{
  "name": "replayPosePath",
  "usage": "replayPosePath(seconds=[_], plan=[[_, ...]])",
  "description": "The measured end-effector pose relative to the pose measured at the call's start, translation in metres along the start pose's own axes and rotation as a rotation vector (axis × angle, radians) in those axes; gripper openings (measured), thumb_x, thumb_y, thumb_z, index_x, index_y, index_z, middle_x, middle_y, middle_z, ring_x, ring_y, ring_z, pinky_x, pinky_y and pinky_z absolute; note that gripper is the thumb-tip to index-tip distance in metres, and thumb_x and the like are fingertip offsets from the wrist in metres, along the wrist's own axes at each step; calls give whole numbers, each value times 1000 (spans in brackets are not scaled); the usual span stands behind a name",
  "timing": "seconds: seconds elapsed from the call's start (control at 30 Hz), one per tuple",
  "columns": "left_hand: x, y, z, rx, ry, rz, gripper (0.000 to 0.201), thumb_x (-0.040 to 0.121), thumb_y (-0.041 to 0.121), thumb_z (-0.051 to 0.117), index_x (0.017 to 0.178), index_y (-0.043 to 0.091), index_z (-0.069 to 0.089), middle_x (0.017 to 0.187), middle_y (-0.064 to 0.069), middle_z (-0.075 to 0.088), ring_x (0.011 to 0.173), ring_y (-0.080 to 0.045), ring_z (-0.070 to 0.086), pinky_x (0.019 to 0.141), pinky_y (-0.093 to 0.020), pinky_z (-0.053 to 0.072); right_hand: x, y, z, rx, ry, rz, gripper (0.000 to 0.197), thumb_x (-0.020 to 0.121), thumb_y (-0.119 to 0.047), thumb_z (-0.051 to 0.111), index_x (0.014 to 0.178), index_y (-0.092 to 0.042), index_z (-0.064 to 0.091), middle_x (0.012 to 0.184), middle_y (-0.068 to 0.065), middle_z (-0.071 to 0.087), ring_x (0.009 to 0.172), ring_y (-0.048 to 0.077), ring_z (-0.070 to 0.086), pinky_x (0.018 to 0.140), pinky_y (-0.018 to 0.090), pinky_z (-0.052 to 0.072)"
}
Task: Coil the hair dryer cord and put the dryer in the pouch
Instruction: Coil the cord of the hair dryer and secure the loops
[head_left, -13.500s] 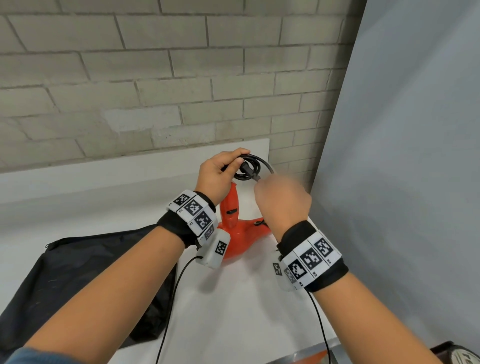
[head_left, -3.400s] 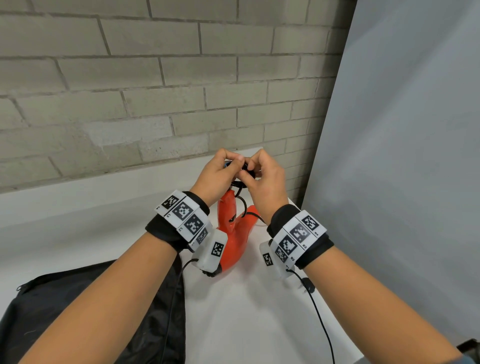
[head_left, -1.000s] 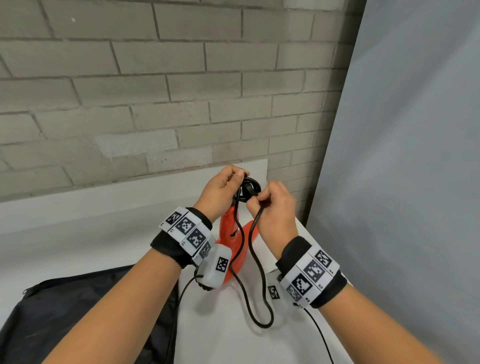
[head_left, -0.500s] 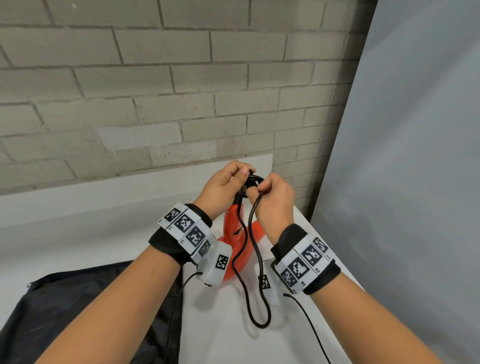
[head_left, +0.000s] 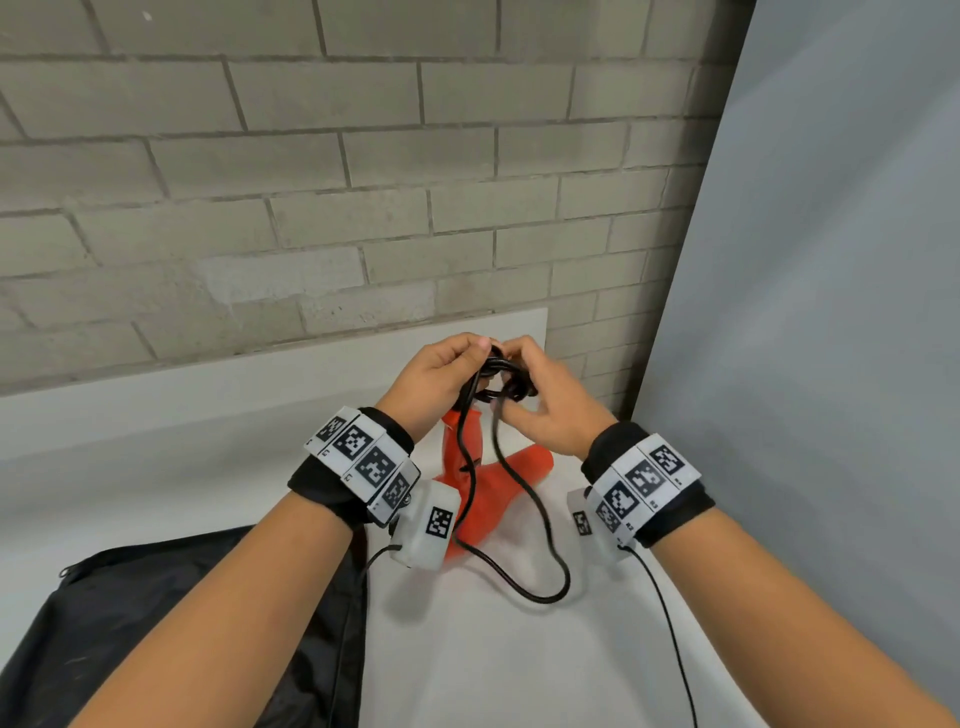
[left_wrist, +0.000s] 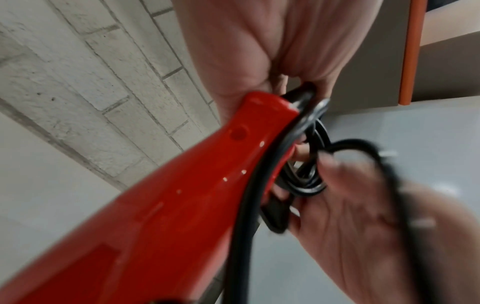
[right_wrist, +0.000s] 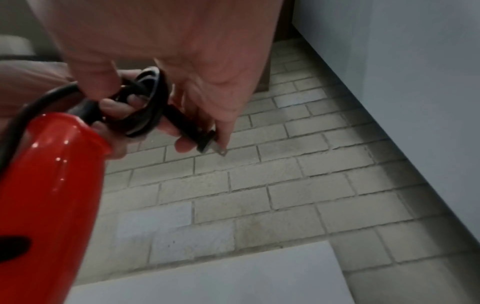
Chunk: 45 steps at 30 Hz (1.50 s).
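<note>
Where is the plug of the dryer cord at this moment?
In the right wrist view the plug sticks out of the small cord coil above the red dryer, held between the fingers of the right hand.

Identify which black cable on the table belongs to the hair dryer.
The thick cord looping from the coil in both hands. The thin wires run from the wrist cameras.

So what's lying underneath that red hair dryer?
The hair dryer stands head-down on the white table, its handle raised between the hands. A slack loop of black cord lies in front. The exact contact spot is hidden by the left wrist camera.
</note>
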<state>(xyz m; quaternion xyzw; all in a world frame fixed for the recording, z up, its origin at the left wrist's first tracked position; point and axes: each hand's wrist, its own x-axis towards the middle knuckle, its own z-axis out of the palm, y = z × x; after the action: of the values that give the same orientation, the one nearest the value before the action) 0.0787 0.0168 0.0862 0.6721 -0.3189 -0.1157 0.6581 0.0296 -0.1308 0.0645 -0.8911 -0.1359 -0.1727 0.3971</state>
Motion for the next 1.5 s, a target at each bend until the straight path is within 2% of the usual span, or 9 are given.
replayPosePath(seconds=[0.2, 0.3, 0.4, 0.57, 0.73, 1.0, 1.17, 1.33, 1.5], plan=[[0, 0, -3, -30, 57, -48, 26, 96, 19, 37, 84, 18, 60, 52, 13, 57, 45, 2, 48, 45, -8, 36, -36, 64, -16, -310, 31, 398, 21, 96, -9, 37, 107, -6, 54, 91, 3, 60, 82, 25, 54, 71, 28, 41], [1, -1, -3, -28, 63, -50, 27, 96, 21, 37, 84, 20, 60, 63, 1, 46, 47, -1, 40, 47, -16, 29, -57, 85, -21, -563, -376, 717, 24, 95, -10, 36, 104, -8, 58, 119, 19, 60, 108, 33, 55, 90, 34, 44], [1, -1, -6, -44, 82, -46, 27, 96, 22, 36, 83, 20, 59, 67, 0, 42, 46, 0, 40, 46, -16, 29, -67, 83, -13, -589, -633, 692, 32, 92, -11, 43, 118, -15, 60, 130, 10, 55, 119, 25, 50, 97, 26, 39], [1, -2, 1, -36, 73, -57, 26, 96, 22, 37, 82, 20, 59, 65, 8, 54, 46, 2, 46, 46, -9, 36, -39, 44, -1, -135, -174, 351, 55, 92, -3, 44, 141, -24, 30, 132, -2, 43, 115, 12, 43, 98, 24, 35], [2, -2, 5, 4, 41, -56, 28, 96, 22, 36, 84, 19, 61, 66, 9, 65, 62, -4, 59, 60, -14, 46, -6, 10, 15, 226, -68, 131, 37, 87, 3, 53, 123, -8, 53, 112, -6, 59, 93, -8, 54, 81, 7, 40], [1, -2, -8, -9, 47, -75, 32, 97, 24, 34, 81, 19, 61, 58, 1, 43, 47, -7, 35, 43, -14, 30, -3, 47, 14, 275, 266, 571, 15, 91, -4, 46, 91, -4, 61, 69, 5, 54, 51, 12, 51, 44, 14, 45], [0, -4, -18, -47, 86, -76, 29, 96, 23, 36, 83, 18, 61, 53, 13, 51, 47, 0, 40, 47, -15, 33, -20, 85, 3, -261, -136, 898, 24, 87, -9, 52, 107, -2, 61, 111, 15, 65, 91, 26, 58, 84, 35, 50], [2, -2, -9, -7, 60, -78, 28, 96, 24, 37, 83, 19, 61, 63, 4, 53, 49, -3, 42, 49, -16, 33, -8, 56, 14, -175, -21, 308, 72, 83, -10, 54, 141, -36, 22, 146, 5, 37, 132, 28, 35, 110, 44, 32], [3, -3, -5, 17, 39, -50, 28, 96, 28, 38, 84, 19, 63, 71, -7, 62, 65, -15, 52, 59, -21, 40, 10, 26, 16, -48, 37, 10, 27, 91, -12, 52, 117, -10, 59, 112, 10, 65, 106, 25, 56, 93, 31, 42]])
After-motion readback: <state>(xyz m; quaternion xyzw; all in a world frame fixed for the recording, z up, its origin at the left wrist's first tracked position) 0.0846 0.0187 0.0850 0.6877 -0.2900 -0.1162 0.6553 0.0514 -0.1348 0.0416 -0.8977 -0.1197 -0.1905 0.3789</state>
